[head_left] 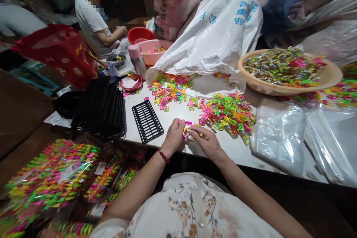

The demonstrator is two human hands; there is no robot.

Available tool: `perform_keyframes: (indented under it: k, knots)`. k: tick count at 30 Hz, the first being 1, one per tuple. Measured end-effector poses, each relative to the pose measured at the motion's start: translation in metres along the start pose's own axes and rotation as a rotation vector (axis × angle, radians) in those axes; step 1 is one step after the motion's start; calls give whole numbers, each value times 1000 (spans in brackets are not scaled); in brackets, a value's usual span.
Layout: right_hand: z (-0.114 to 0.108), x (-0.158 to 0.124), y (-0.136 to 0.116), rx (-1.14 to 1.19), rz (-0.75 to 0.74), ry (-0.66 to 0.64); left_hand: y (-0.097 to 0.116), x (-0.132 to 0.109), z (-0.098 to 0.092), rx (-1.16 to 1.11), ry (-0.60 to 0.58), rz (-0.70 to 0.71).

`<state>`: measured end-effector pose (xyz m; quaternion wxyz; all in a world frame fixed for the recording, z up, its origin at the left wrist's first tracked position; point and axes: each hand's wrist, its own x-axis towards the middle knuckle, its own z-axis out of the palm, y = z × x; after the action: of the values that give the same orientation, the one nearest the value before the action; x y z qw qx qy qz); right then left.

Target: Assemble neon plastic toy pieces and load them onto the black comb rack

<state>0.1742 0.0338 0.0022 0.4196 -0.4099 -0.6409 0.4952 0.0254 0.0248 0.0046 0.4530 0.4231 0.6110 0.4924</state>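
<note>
My left hand (173,136) and my right hand (206,141) meet over the white table (178,111), near its front edge. Both are closed in a pinch on small bright plastic pieces (187,129), pink and yellow, held between the fingertips. A red bead bracelet sits on my left wrist. Just right of my hands lies a heap of coloured plastic pieces (227,113). A black plastic grid tray (147,121) lies flat to the left of my left hand.
A stack of black grid trays (100,109) stands at the left. A tan basin (290,70) of packed pieces sits at the right, with clear bags (304,137) before it. White sacks (217,33) fill the back. Another person (95,18) works at the far left. Bagged sets (52,174) lie lower left.
</note>
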Motion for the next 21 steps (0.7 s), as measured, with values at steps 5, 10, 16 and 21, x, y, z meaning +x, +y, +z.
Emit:
perform_keyframes:
  k: [5, 10, 16, 21]
  knots:
    - [-6, -1, -10, -47, -25, 20, 5, -2, 9, -226, -69, -75]
    - [-7, -1, -12, 231, 272, 53, 6, -4, 15, -322, -51, -63]
    - [-7, -3, -12, 295, 318, 21, 1, -6, 13, -264, -56, -2]
    - [-12, -3, -14, 39, 125, -18, 1, -6, 12, -285, -106, -67]
